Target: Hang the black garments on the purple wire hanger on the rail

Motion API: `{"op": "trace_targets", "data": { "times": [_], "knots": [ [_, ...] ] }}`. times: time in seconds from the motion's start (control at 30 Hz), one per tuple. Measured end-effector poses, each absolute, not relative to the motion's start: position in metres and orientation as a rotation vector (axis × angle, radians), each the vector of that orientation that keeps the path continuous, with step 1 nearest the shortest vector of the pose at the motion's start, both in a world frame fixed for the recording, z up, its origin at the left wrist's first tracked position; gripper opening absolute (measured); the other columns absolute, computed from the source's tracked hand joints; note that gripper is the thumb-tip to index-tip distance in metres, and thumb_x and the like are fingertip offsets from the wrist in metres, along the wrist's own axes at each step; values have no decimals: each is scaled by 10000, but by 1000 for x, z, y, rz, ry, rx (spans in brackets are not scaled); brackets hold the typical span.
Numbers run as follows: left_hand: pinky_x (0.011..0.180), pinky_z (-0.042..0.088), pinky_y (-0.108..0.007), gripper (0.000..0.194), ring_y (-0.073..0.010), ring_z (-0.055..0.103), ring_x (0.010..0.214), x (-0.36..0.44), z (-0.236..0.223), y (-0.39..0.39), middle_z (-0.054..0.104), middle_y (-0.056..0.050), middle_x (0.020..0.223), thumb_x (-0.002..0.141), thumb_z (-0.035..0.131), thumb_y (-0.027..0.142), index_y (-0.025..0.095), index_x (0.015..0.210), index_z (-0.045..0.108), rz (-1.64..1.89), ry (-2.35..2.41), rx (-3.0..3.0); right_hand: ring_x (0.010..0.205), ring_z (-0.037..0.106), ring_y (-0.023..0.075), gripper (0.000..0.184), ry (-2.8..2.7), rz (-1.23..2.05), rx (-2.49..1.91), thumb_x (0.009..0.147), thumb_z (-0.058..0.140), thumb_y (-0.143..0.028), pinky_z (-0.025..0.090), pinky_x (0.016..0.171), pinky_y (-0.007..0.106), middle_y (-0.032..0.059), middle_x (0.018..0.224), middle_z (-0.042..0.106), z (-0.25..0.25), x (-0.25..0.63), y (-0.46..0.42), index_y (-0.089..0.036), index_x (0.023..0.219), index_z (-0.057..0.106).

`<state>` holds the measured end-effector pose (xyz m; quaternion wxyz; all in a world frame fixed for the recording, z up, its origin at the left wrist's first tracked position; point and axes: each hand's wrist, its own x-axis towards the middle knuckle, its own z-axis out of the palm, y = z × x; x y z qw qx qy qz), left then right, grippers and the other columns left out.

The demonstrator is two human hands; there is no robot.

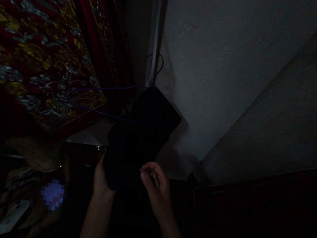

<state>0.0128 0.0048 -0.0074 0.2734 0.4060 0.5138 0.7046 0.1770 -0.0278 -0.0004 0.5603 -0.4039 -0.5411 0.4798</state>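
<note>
A black garment [147, 133] hangs bunched on a thin purple wire hanger [106, 87]. The hanger's hook is at a narrow pale strip running down the wall, and one bare arm of the hanger sticks out to the left. My left hand [103, 178] is wrapped round the garment's lower left edge, its fingers mostly hidden behind the dark cloth. In front of the cloth on the right is my right hand [157, 184], fingers curled and thumb near the index finger. Anything between those fingertips is lost in the dark.
Red cloth panels [39, 37] with gold and silver decoration fill the upper left. Behind the hanger stands a pale wall [230, 58]. At lower left lie a white phone-like object [11, 216] and a blurred-out bluish patch. Dark reddish furniture [276, 208] is at lower right.
</note>
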Motion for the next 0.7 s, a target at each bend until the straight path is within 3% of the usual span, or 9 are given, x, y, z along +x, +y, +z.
{"op": "trace_targets", "data": {
  "times": [0.1,0.17,0.27,0.33,0.43,0.5,0.6,0.7],
  "knots": [
    [715,569,-325,339,-204,707,801,37,6,-7,746,-39,913,907,618,554,230,943,711,1784,1256,899,1258,585,245,686,-1358,1092,-911,735,825,-281,458,1087,374,86,1367,609,-5,177,-27,-264,1354,530],
    [710,538,-281,293,-178,672,781,47,18,-11,709,-7,848,882,680,516,225,910,691,1637,1206,1113,1323,556,260,823,-1371,1070,-898,712,834,-254,446,1121,398,106,1449,559,-7,178,-23,-269,1436,443],
    [789,519,-289,234,-184,649,848,53,33,-11,679,-18,863,963,599,427,216,889,669,1437,1166,1577,1265,609,256,566,-1352,978,-912,798,725,-261,473,1099,402,100,1346,645,-10,182,-7,-245,1338,553],
    [950,494,-342,166,-217,641,1048,53,37,-4,684,-55,1055,982,576,359,225,957,673,1450,1218,1769,1218,643,254,391,-1326,934,-940,838,645,-262,474,1099,417,88,1255,701,-11,189,9,-234,1228,639],
    [1154,371,-442,213,-263,486,1371,50,36,15,548,-104,1422,978,584,325,252,1171,636,1511,1294,1937,1185,665,275,334,-1339,965,-1030,820,604,-238,457,1109,472,90,1188,739,-17,203,28,-219,1138,703],
    [1196,324,-468,323,-266,409,1451,49,34,31,473,-118,1523,982,577,347,255,1292,573,1504,1287,1986,1186,668,287,367,-1406,1095,-1074,787,586,-183,446,1114,497,89,1184,749,-22,211,31,-216,1124,728],
    [1167,374,-431,371,-254,498,1390,50,30,51,562,-117,1457,1004,532,387,240,1345,544,1362,1193,2004,1226,648,278,498,-1469,1261,-1105,723,540,-85,423,1135,485,68,1245,735,-25,217,19,-229,1156,741],
    [1046,471,-356,331,-235,637,1200,57,29,59,691,-75,1257,1025,474,412,238,1277,600,1199,1090,1980,1200,651,266,496,-1520,1369,-1076,777,524,-104,442,1109,460,45,1262,726,-19,218,-1,-248,1207,726]
  ]
}}
